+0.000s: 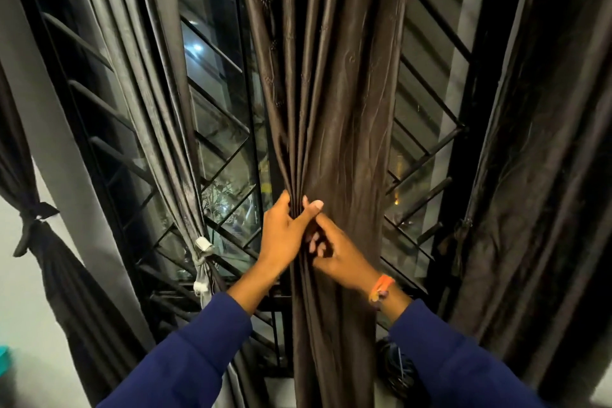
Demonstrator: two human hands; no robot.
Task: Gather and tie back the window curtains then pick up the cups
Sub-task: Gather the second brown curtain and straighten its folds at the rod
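A dark window with black diagonal grille bars (225,149) fills the room's far side, glass panes behind the bars showing night outside and a small bright light. A pale wall (20,291) shows at lower left, with a bit of something teal (4,359) at the frame's edge. The middle curtain (334,93), brown and glossy, hangs straight down the centre of the window, still loose and untied. The left hand (281,232) grips a bunch of its pleats at the left edge, fingers behind the folds and thumb pressed across the front. The right hand (334,252) lies just beside it, touching the left thumb, its fingers curled into the fabric; it seems to pinch a fold, though blur makes that hard to confirm. An orange wristband (381,286) sits on the right wrist, and both arms wear blue sleeves (185,358). To the left, a grey curtain (145,109) is gathered and bound low with a pale tie (202,263). Further left, a black curtain (59,268) is knotted with its own dark tie (33,215). At the right, another dark curtain (543,175) hangs in heavy folds. A dark bundle (399,371) rests low by the right sleeve.
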